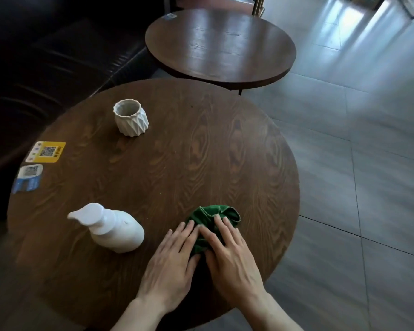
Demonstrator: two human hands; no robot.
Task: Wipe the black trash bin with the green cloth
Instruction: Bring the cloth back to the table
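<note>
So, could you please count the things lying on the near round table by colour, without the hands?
White: 2, the pump bottle and the ribbed cup
Green: 1, the cloth
Yellow: 1, a QR sticker
Blue and white: 1, a QR sticker
Total: 5

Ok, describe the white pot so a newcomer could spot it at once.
Start at the nearer round table. The white pot stands upright on its far left part, beyond the yellow sticker. Unlike the smooth pump bottle near the hands, it is open-topped with faceted, folded-looking sides.
</note>
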